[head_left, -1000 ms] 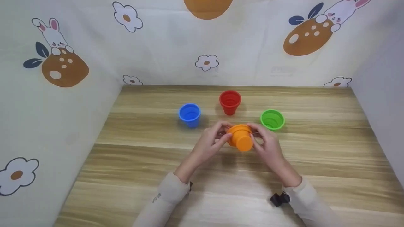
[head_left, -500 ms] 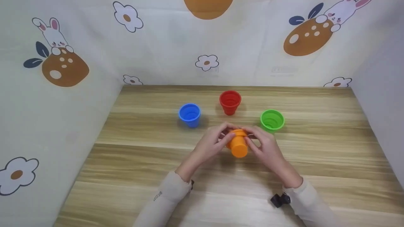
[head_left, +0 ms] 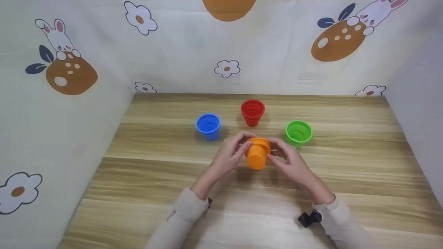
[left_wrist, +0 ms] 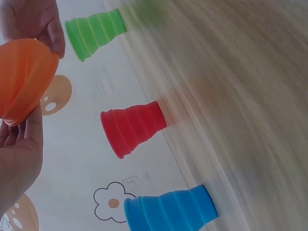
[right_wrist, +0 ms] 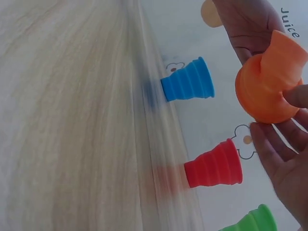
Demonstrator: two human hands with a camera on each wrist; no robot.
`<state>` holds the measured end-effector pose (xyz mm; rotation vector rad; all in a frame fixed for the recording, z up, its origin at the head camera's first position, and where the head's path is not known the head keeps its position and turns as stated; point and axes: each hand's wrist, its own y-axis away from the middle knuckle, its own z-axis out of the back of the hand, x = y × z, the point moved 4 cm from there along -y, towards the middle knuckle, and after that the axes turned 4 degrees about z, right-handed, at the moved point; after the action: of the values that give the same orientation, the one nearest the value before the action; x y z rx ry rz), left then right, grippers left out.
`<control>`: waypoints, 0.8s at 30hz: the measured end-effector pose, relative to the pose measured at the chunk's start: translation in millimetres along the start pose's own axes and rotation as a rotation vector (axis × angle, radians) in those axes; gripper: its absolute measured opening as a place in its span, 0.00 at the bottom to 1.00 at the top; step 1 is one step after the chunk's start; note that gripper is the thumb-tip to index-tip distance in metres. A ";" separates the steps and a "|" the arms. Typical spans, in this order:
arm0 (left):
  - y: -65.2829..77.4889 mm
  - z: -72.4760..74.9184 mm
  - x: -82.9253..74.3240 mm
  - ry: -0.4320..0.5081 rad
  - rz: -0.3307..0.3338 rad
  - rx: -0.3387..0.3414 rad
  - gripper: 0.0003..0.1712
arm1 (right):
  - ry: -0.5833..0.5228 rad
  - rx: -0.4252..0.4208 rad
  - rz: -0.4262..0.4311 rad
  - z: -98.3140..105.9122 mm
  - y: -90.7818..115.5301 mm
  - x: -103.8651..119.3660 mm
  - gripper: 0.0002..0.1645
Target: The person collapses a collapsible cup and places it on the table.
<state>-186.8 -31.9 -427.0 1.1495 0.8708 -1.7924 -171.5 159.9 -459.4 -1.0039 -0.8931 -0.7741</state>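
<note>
An orange collapsible cup (head_left: 256,157) is held above the table between both hands, tilted with its narrow base toward me. Its wide end looks partly folded in the right wrist view. My left hand (head_left: 228,152) grips the rim side, thumb on the near face. The right hand (head_left: 294,162) pinches the other side, its thumb (right_wrist: 297,96) pressing by the narrow section and the fingers behind the rim. Beyond the hands stand three upright cups with open mouths: blue (head_left: 208,126), red (head_left: 252,112) and green (head_left: 298,133). The inside of the orange cup is hidden.
The wood-grain table (head_left: 155,180) runs back to a white printed backdrop (head_left: 183,48) with rabbits and flowers. Side panels close it in at left and right. The green cup stands just behind the right hand.
The orange cup has shifted left and been turned in the hands, its base swinging from right to left. The right thumb has changed its place on it. The other cups stay put.
</note>
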 end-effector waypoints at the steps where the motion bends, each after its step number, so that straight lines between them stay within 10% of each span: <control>1: 0.3 0.4 -0.1 0.008 -0.004 -0.005 0.16 | -0.046 0.011 -0.038 -0.4 0.3 -0.9 0.25; 7: 0.7 2.0 1.3 0.031 -0.008 -0.028 0.16 | -0.129 -0.020 -0.132 -0.9 -0.6 1.0 0.22; 24: -0.8 -2.6 5.4 0.013 0.013 -0.040 0.16 | 0.217 -0.184 0.006 -4.5 -6.4 9.5 0.14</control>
<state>-187.9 -30.8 -432.8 1.1405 0.9012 -1.7516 -171.8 152.2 -449.8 -1.0592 -0.6399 -0.9535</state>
